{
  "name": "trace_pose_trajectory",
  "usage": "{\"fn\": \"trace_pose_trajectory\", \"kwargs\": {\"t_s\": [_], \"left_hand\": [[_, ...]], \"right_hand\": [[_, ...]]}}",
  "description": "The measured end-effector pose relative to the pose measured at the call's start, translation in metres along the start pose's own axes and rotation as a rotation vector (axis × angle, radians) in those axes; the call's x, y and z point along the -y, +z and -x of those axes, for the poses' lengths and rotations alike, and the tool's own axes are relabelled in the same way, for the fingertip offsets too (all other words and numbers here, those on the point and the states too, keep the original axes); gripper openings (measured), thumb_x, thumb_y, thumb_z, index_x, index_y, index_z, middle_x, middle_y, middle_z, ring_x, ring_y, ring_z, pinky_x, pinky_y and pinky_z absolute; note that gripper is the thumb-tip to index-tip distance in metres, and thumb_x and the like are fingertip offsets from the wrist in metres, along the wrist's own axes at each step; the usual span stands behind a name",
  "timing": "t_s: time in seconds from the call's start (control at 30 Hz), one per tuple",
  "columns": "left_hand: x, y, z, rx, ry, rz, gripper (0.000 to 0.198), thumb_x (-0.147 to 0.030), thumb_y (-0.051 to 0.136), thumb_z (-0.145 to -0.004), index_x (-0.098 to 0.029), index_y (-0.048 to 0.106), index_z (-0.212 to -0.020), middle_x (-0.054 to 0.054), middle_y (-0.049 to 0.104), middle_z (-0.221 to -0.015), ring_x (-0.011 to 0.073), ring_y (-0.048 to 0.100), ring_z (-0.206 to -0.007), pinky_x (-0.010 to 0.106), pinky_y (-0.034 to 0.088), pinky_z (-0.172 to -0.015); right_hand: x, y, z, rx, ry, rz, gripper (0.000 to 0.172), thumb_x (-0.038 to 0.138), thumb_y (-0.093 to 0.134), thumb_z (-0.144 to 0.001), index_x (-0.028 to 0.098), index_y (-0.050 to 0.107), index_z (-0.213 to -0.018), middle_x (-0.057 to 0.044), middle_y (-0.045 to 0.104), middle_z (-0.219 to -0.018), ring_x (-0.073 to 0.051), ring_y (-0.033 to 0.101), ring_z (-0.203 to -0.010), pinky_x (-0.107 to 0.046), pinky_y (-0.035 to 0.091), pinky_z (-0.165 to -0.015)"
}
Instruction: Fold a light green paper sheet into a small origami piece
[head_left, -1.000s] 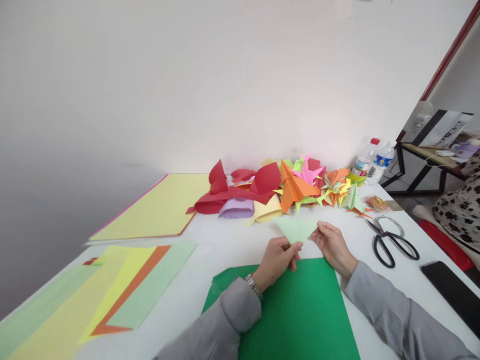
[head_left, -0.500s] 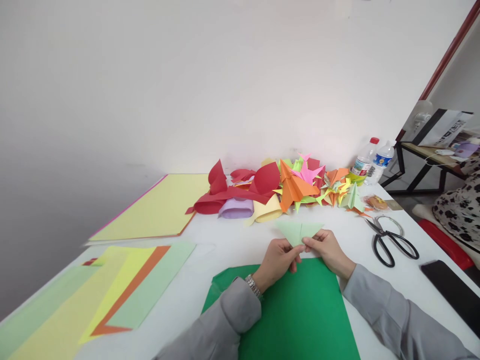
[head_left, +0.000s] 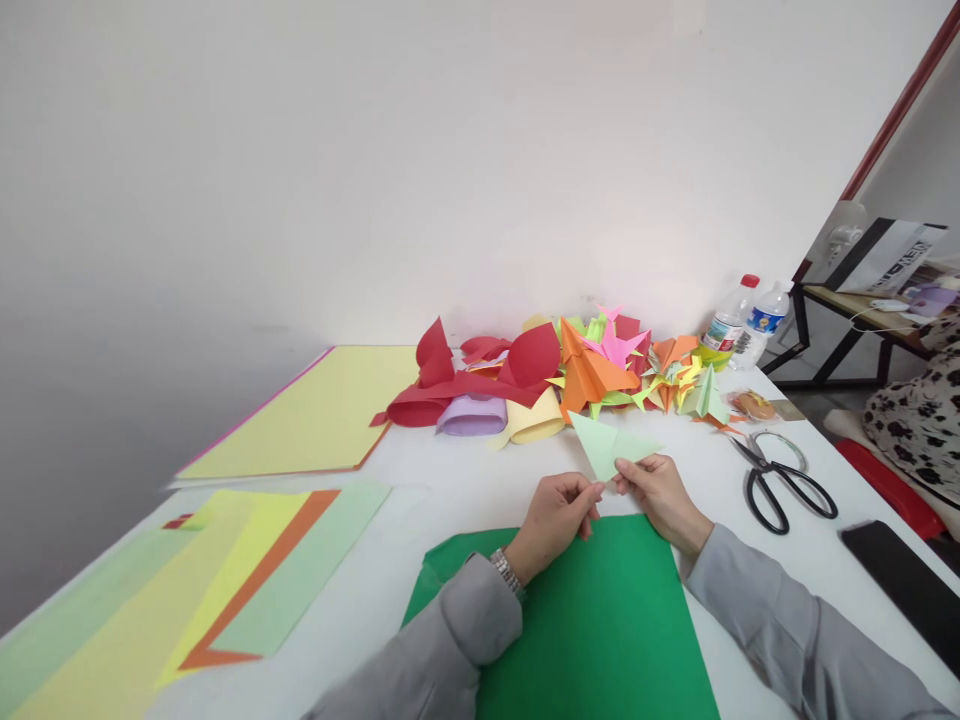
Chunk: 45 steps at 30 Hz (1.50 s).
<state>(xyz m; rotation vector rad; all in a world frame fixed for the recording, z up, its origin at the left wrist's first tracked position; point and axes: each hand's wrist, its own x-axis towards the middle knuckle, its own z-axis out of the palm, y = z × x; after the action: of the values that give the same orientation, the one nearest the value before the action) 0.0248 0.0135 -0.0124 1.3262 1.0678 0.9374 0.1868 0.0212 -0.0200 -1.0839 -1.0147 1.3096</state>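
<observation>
A pale green folded paper [head_left: 601,446], roughly triangular with its point down, is held up over the far edge of a green sheet [head_left: 600,620]. My right hand [head_left: 660,495] pinches it near the lower right side, thumb in front. My left hand [head_left: 553,522], with a metal watch at the wrist, is closed, its thumb and fingertips at the paper's lower tip. The paper leans to the left, and a crease shows down its middle. The fingers behind the paper are partly hidden.
Black-handled scissors [head_left: 780,480] and a dark flat phone-like object [head_left: 904,580] lie at right. Folded paper planes [head_left: 592,370], red paper shapes [head_left: 480,385] and two bottles [head_left: 724,325] stand along the wall. Coloured sheets [head_left: 292,570] lie left. A person [head_left: 919,420] sits at far right.
The folded paper has tipped, its left corner rising and its right corner dropping. My right hand has shifted slightly right, away from my left thumb.
</observation>
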Motion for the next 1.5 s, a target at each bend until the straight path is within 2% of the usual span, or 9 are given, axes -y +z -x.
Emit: {"fn": "trace_pose_trajectory", "kwargs": {"t_s": [0.2,0.4,0.53,0.63,0.8,0.93,1.13,1.33,1.5], "left_hand": [[-0.0022,-0.0002,0.0014,0.005,0.005,0.033,0.041,-0.050,0.067,-0.068,-0.016,0.053,-0.050,-0.002,0.054,-0.041,0.0085,0.047,-0.032,0.021,0.035,-0.038],[-0.0062,-0.0003,0.0027,0.025,0.001,0.048,0.036,-0.048,0.068,-0.068,-0.016,0.062,-0.054,-0.001,0.056,-0.038,0.0121,0.051,-0.036,0.024,0.042,-0.045],[-0.0066,-0.0007,0.0024,0.009,0.005,0.021,0.036,-0.046,0.068,-0.068,-0.015,0.064,-0.050,0.000,0.056,-0.036,0.0115,0.050,-0.035,0.024,0.042,-0.045],[-0.0051,-0.0009,0.0020,-0.014,0.004,0.027,0.035,-0.044,0.067,-0.070,-0.015,0.064,-0.050,0.000,0.056,-0.036,0.0114,0.049,-0.034,0.024,0.042,-0.045],[-0.0048,-0.0020,0.0027,-0.048,-0.015,0.080,0.032,-0.040,0.068,-0.069,-0.014,0.065,-0.052,0.000,0.056,-0.036,0.0111,0.049,-0.034,0.024,0.042,-0.044],[-0.0055,-0.0022,0.0029,-0.063,-0.021,0.080,0.032,-0.040,0.067,-0.069,-0.014,0.064,-0.052,0.000,0.056,-0.037,0.0112,0.050,-0.034,0.024,0.042,-0.043],[-0.0027,-0.0013,0.0021,-0.033,0.009,0.052,0.031,-0.039,0.067,-0.070,-0.013,0.065,-0.052,0.000,0.056,-0.035,0.0106,0.048,-0.033,0.024,0.042,-0.044],[-0.0027,-0.0015,0.0018,-0.009,0.005,0.055,0.033,-0.040,0.065,-0.071,-0.014,0.065,-0.052,-0.001,0.054,-0.034,0.0106,0.047,-0.031,0.024,0.040,-0.044],[-0.0020,-0.0005,0.0034,0.074,0.019,0.011,0.031,-0.040,0.067,-0.069,-0.014,0.065,-0.051,-0.001,0.055,-0.034,0.0107,0.047,-0.031,0.023,0.040,-0.043]], "right_hand": [[0.0033,0.0001,0.0031,0.041,-0.014,0.067,0.032,0.044,0.078,-0.063,0.016,0.069,-0.050,-0.003,0.066,-0.049,-0.014,0.057,-0.049,-0.028,0.044,-0.057],[0.0060,0.0010,0.0072,0.190,0.000,0.136,0.031,0.043,0.076,-0.066,0.016,0.069,-0.053,-0.004,0.068,-0.054,-0.015,0.059,-0.052,-0.027,0.042,-0.056],[0.0036,0.0022,0.0061,0.121,0.000,0.087,0.037,0.048,0.073,-0.069,0.016,0.068,-0.052,-0.003,0.065,-0.050,-0.015,0.057,-0.050,-0.028,0.043,-0.057],[0.0026,0.0024,0.0041,0.076,-0.004,-0.056,0.041,0.051,0.068,-0.073,0.016,0.067,-0.053,-0.003,0.063,-0.049,-0.012,0.053,-0.047,-0.027,0.041,-0.054],[0.0072,0.0007,0.0001,0.036,0.023,-0.298,0.036,0.049,0.071,-0.072,0.017,0.064,-0.058,-0.003,0.064,-0.055,-0.012,0.050,-0.045,-0.025,0.039,-0.048],[0.0100,0.0005,-0.0006,0.003,0.028,-0.374,0.035,0.050,0.073,-0.070,0.017,0.063,-0.062,-0.002,0.065,-0.057,-0.012,0.052,-0.048,-0.025,0.041,-0.050],[0.0059,0.0033,0.0012,-0.019,0.018,-0.206,0.037,0.046,0.079,-0.064,0.014,0.063,-0.053,-0.002,0.062,-0.050,-0.010,0.051,-0.047,-0.023,0.040,-0.051],[0.0047,0.0019,-0.0002,-0.007,0.027,-0.257,0.040,0.050,0.075,-0.066,0.015,0.062,-0.054,-0.001,0.061,-0.049,-0.010,0.051,-0.045,-0.024,0.040,-0.051],[0.0089,0.0029,0.0081,0.209,-0.054,0.024,0.029,0.039,0.077,-0.067,0.015,0.063,-0.062,0.000,0.063,-0.055,-0.014,0.055,-0.054,-0.026,0.042,-0.056]]}}
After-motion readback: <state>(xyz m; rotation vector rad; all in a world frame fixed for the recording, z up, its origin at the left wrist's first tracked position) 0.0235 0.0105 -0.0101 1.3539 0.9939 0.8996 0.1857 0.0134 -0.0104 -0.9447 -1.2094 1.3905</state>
